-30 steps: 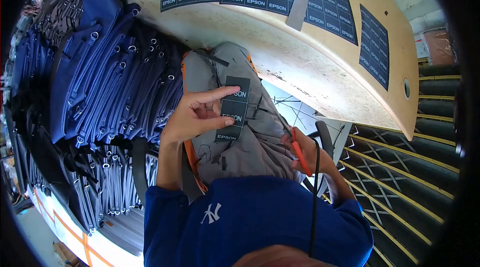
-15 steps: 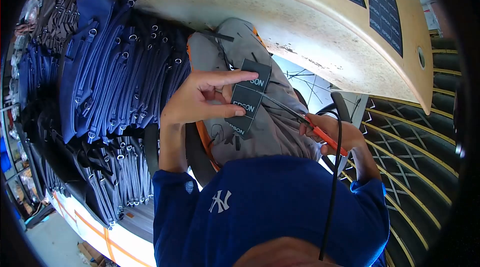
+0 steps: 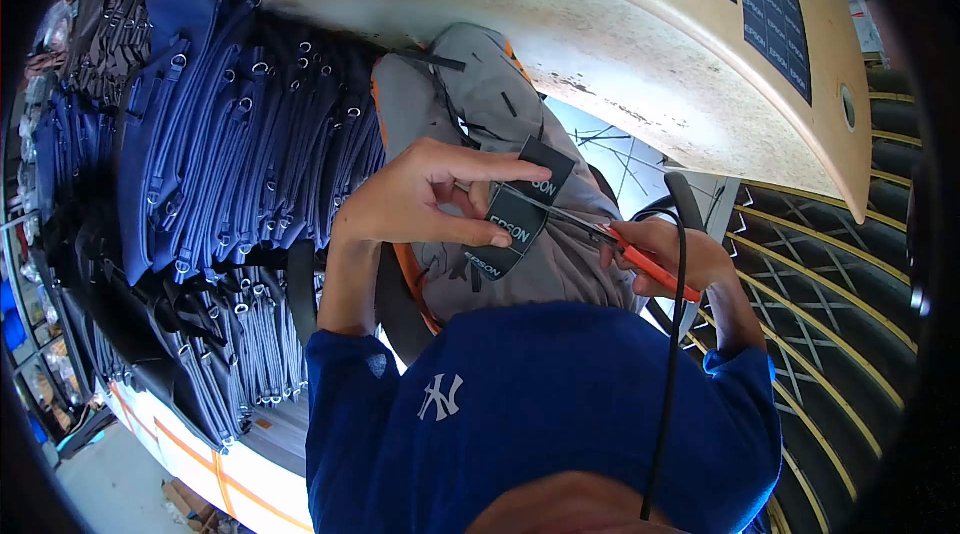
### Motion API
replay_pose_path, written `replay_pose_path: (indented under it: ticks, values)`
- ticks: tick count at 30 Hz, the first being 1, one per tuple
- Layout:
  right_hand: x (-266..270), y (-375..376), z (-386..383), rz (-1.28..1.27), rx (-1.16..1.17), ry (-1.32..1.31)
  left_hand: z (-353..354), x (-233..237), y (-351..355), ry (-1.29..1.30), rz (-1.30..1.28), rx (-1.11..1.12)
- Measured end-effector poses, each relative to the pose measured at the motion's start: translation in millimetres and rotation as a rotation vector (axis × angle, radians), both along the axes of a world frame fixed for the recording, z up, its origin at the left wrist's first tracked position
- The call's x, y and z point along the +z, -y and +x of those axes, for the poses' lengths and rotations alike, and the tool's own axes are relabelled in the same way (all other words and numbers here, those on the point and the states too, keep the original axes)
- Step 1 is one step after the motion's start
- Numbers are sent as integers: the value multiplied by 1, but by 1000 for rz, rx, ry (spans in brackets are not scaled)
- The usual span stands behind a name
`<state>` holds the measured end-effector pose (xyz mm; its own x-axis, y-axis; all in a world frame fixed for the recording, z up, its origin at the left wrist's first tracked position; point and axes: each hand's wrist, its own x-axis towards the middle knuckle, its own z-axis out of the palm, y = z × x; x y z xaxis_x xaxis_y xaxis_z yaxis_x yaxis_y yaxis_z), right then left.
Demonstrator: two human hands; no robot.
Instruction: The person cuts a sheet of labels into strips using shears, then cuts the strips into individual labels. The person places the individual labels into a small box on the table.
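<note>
My left hand [image 3: 415,196] pinches a short strip of black EPSON labels [image 3: 518,217] over my lap. Its index finger lies along the upper label and its thumb presses on a lower one. Orange-handled scissors [image 3: 645,262] are gripped in my right hand [image 3: 690,252]. Their blades reach left across the strip, along the line between two labels. The upper label tilts away from the rest. Dark thin offcuts [image 3: 510,104] lie on my grey trousers [image 3: 560,254].
A pale table [image 3: 640,64] curves in front of my knees, with sheets of EPSON labels [image 3: 770,19] on top. Stacked blue straps with metal rings [image 3: 200,134] stand at left. A black cable [image 3: 668,384] hangs near my right arm. More offcuts [image 3: 625,159] litter the floor.
The scissor blades have moved onto the strip and now cross it between two labels. The strip has shifted slightly right, and its upper label has tilted away from the others.
</note>
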<state>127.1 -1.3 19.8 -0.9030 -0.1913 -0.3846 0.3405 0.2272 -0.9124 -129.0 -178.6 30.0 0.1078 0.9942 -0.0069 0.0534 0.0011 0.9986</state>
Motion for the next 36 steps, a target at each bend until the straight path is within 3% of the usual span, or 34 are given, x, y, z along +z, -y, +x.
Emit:
replay_pose_path:
  ticks: [13, 22, 26, 31, 36]
  values:
    - [0, -3, 0, 20, 57, 29, 1, -5, 0, 7, -13, 4]
    - [0, 1, 3, 224, 45, 57, -2, -5, 3, 26, -50, 36]
    - [-4, 1, 4, 224, 58, 19, -15, 15, -1, -106, -59, 4]
    - [-25, 3, 11, 67, 24, -79, -35, 52, -25, -196, 44, 266]
    - [-29, 7, 12, 36, -40, -76, -75, 98, -109, -404, 216, 317]
